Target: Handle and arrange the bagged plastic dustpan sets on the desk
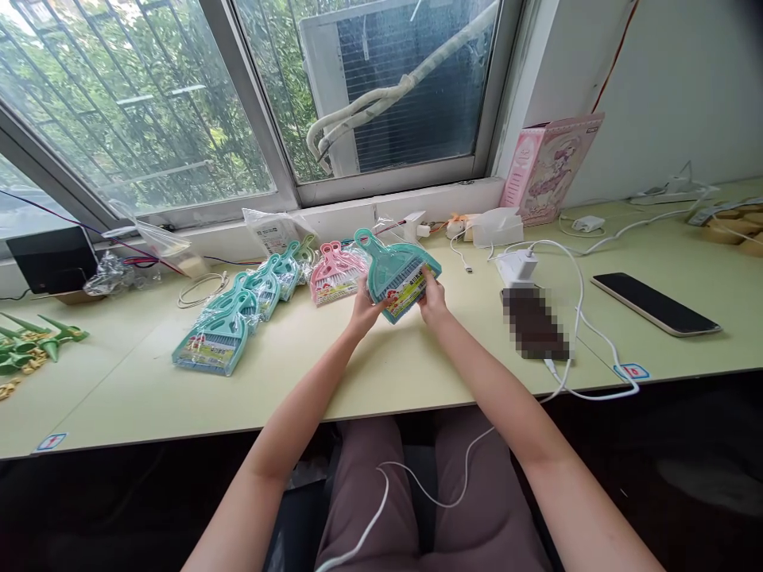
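Between my two hands is a teal mini dustpan and brush set (390, 266), tilted above the table, with a printed label across its lower part. My left hand (365, 310) grips its lower left edge, and my right hand (433, 298) grips its lower right edge. Just behind my left hand lies a pink dustpan and brush set (334, 278) in clear wrap. Further left, several teal wrapped sets overlap in a slanting row, the nearest dustpan and brush set (211, 342) lying toward the front. A light green set (307, 250) is partly hidden behind them.
Right of my arm are a phone with a blurred surface (535, 324), a white charger (517, 266) with looping cable and a dark tablet-like device (656, 303). A pink box (548, 171) stands by the wall. Green cone-shaped pieces (36, 343) lie far left.
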Demonstrator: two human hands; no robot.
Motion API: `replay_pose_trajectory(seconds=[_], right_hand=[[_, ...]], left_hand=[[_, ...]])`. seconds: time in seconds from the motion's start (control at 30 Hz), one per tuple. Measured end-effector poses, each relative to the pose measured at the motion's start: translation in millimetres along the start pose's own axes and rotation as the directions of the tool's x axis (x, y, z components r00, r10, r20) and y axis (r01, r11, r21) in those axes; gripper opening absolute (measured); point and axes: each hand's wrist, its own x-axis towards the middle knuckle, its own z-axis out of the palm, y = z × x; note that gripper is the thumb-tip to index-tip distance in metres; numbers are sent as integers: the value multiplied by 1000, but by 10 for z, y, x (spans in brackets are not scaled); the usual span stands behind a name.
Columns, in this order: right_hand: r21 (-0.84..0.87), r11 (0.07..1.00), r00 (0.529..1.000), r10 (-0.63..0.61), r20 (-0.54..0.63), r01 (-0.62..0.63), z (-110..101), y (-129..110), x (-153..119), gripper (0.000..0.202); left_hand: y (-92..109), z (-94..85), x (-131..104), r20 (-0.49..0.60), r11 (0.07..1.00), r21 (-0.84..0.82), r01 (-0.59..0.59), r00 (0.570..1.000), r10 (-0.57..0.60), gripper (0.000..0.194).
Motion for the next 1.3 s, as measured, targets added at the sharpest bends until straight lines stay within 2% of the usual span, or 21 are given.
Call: replay_pose_trajectory(seconds=[0.07, 0.13, 0.2, 0.3, 0.4, 0.53, 0.73, 0.8, 0.93, 1.0, 1.03, 1.1, 1.13, 1.2, 1.27, 1.3], right_hand=[[1, 1000, 1000, -4, -11, 4, -11, -4, 15, 33], [16, 1000, 1000, -7, 30, 7, -8, -16, 7, 35], [43, 999, 992, -17, 124, 12, 13, -22, -33, 37], [68, 997, 956, -49, 289, 31, 72, 6, -143, 39], [42, 999, 927, -21, 374, 6, 130, 63, -248, 38], [9, 1000, 943, 12, 334, -16, 145, 102, -289, 31], [68, 990, 955, -136, 262, 123, 112, 72, -300, 34], [75, 988, 959, -150, 239, 136, 111, 64, -312, 33], [106, 986, 974, -145, 175, 128, 118, 68, -327, 29], [112, 986, 979, -138, 148, 122, 122, 72, -332, 28], [111, 987, 982, -131, 134, 116, 124, 73, -336, 28], [102, 990, 987, -110, 115, 98, 127, 69, -342, 27], [98, 991, 989, -100, 111, 90, 127, 66, -344, 27], [85, 993, 990, -86, 111, 77, 123, 61, -340, 26], [64, 995, 990, -86, 115, 79, 113, 69, -327, 27], [48, 995, 989, -91, 117, 86, 106, 80, -320, 27]], left_hand=[[-8, 18, -3, 2, 1000, -9, 16, 1000, -16, 88], [1, 26, -4, -24, 1000, -18, 12, 1000, -13, 88], [38, 21, -5, -59, 999, -31, 6, 998, -8, 86], [139, -4, -9, -123, 996, -81, 38, 991, -48, 85], [241, -27, -15, -186, 989, -124, 85, 977, -107, 87], [282, -10, -36, -201, 987, -111, 119, 970, -140, 88], [226, 160, -129, -180, 976, -41, 213, 959, -217, 83], [207, 227, -167, -193, 967, -28, 255, 947, -255, 77], [163, 330, -241, -142, 935, 82, 345, 933, -331, 73], [162, 356, -270, -249, 921, 221, 321, 932, -265, 82], [174, 357, -279, -339, 904, 316, 288, 924, -176, 87], [224, 331, -281, -456, 812, 546, 205, 886, 83, 94], [257, 306, -274, -437, 731, 664, 158, 875, 208, 93], [319, 244, -250, -259, 522, 852, 43, 901, 349, 77], [354, 190, -225, -60, 331, 942, -60, 938, 341, 55], [359, 172, -215, 5, 264, 960, -92, 950, 312, 45]])
